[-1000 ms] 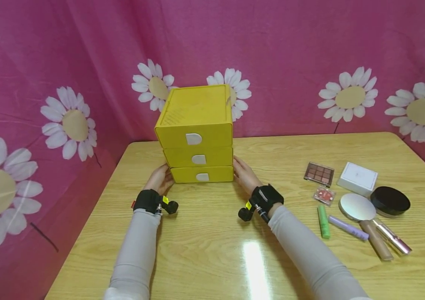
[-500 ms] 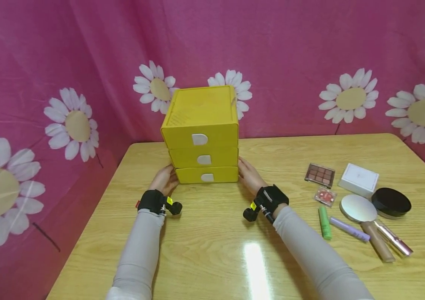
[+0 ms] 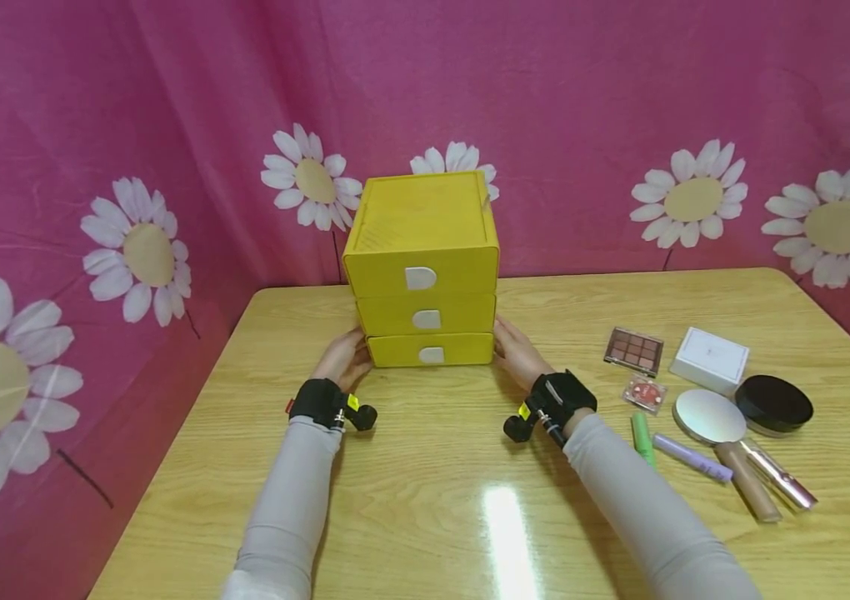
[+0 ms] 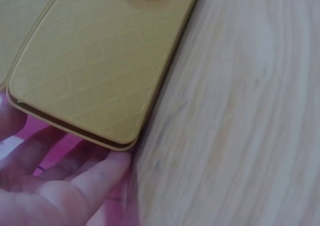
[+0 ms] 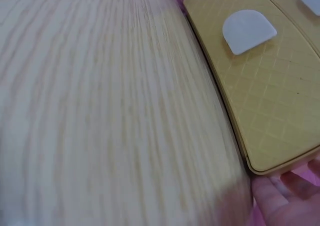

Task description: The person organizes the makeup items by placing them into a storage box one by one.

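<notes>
A yellow three-drawer storage box point(image 3: 425, 273) with white tab pulls stands toward the back of the table. Against its lower left side lies my left hand point(image 3: 344, 358), near the bottom drawer. My right hand point(image 3: 518, 354) touches the opposite side at about the same height. In the left wrist view, the left hand's fingers point(image 4: 100, 178) reach along the side wall beside the bottom corner of the drawer front. The right wrist view shows the right hand point(image 5: 287, 201) at the other bottom corner, its fingers partly hidden by the box.
Makeup lies on the table's right: an eyeshadow palette point(image 3: 634, 351), a small red compact point(image 3: 645, 393), a white box point(image 3: 710, 359), a black round case point(image 3: 773, 403), a silvery round compact point(image 3: 709, 416), and several tubes point(image 3: 692, 457). A pink flowered curtain point(image 3: 560, 100) hangs behind the table point(image 3: 425, 517).
The storage box has slid to the right along the table, with both hands staying at its sides. The makeup has stayed in place; the head view has shifted slightly.
</notes>
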